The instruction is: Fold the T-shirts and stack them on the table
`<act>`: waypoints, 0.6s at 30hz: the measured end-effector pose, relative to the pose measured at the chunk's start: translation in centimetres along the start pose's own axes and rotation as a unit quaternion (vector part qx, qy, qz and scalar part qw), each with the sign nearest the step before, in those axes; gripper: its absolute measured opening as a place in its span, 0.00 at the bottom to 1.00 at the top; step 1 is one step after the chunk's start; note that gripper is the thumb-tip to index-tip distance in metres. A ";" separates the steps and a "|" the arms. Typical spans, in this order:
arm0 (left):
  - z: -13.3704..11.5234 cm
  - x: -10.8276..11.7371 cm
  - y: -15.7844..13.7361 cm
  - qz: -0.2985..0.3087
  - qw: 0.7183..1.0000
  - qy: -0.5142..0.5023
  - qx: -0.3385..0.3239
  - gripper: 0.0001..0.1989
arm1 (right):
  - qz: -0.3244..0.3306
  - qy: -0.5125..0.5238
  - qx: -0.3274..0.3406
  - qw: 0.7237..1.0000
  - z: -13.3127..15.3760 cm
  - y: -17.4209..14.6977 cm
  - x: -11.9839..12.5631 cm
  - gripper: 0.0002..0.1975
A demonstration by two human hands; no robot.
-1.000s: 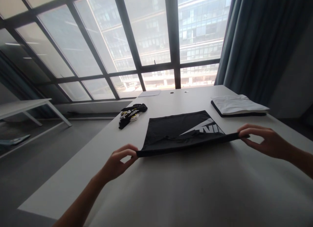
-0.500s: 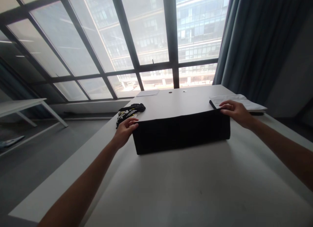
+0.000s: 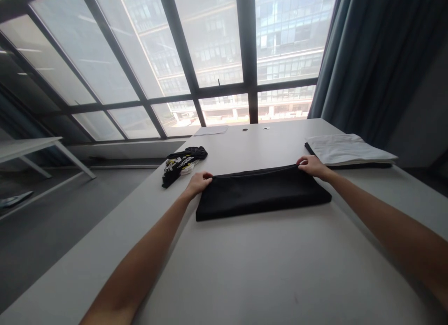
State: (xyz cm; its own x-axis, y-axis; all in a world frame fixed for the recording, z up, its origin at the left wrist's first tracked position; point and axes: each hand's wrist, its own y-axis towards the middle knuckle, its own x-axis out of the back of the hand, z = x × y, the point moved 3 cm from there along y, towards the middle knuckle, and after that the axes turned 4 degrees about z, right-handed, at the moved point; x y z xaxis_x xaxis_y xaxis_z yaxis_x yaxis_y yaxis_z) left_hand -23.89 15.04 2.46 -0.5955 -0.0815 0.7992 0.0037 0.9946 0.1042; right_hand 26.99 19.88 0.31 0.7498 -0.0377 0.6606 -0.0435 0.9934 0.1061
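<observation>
A folded black cloth (image 3: 262, 194) lies across the white table (image 3: 245, 264), its far edge a little raised and its near edge resting on the tabletop. My left hand (image 3: 200, 182) pinches the far left corner between thumb and fingers. At the far right corner, my right hand (image 3: 312, 167) has the same kind of pinch. The cloth sags slightly between the two hands. Whether it is a garment or a plain piece of fabric cannot be made out.
A crumpled black cloth with white and yellow print (image 3: 185, 164) lies on the left of the table. Folded white fabric (image 3: 350, 149) sits over something black at the right. A flat white sheet (image 3: 211, 130) is at the back left. Windows and a blue curtain (image 3: 353, 59) stand beyond.
The cloth's upper edge has gone from upright to leaning back and lower, away from me. Both hands moved down and closer together, still holding its corners. The view shifted slightly.
</observation>
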 end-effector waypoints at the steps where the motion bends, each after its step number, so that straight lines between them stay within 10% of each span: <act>1: -0.1 0.3 0.2 0.000 1.000 -0.005 -0.009 0.12 | 0.001 0.009 0.012 1.000 0.1 0.1 0.4 0.10; 18: 0.0 -0.5 3.3 0.043 0.997 0.054 0.032 0.11 | -0.029 -0.108 0.011 0.994 0.2 3.2 -0.5 0.12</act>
State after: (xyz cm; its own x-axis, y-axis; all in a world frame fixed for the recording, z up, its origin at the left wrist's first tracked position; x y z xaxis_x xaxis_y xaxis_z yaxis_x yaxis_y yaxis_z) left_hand -23.56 18.39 2.40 -0.5055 0.0018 0.8628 -0.0010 1.0000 -0.0027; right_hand 26.35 23.01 0.40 0.5928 -0.1189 0.7965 -0.0206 0.9865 0.1625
